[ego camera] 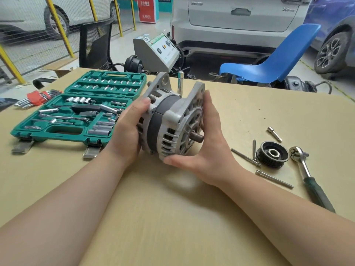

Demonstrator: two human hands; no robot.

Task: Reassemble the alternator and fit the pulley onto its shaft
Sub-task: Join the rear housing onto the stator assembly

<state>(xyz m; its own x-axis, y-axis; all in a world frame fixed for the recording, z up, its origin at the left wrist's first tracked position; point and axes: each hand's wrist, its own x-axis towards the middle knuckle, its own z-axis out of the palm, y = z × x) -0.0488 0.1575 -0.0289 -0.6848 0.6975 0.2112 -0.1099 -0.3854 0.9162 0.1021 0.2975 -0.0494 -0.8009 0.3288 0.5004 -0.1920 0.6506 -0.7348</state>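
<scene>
Workshop bench of pale board [172, 217], with parked cars behind and an open green socket case [76, 110] at the left. Both hands hold the alternator [172, 120] just above the bench, its bare shaft [197, 138] pointing right and toward the viewer. The left hand [128, 129] grips the rear housing, fingers curled round its back; the right hand [207, 146] cups the front housing, thumb under the lower rim and fingers spread up over the front face. The pulley [272, 154] lies flat on the bench well to the right, not yet fitted, between three long bolts [247, 158] and a ratchet [307, 173]; a short extension bar [275, 134] lies beyond it. The housings appear closed on the dark middle band. For a sound result, press both halves evenly, align the bolt holes before inserting bolts, and tighten them in turn; uneven pressure would probably cock the housing on its seat.
</scene>
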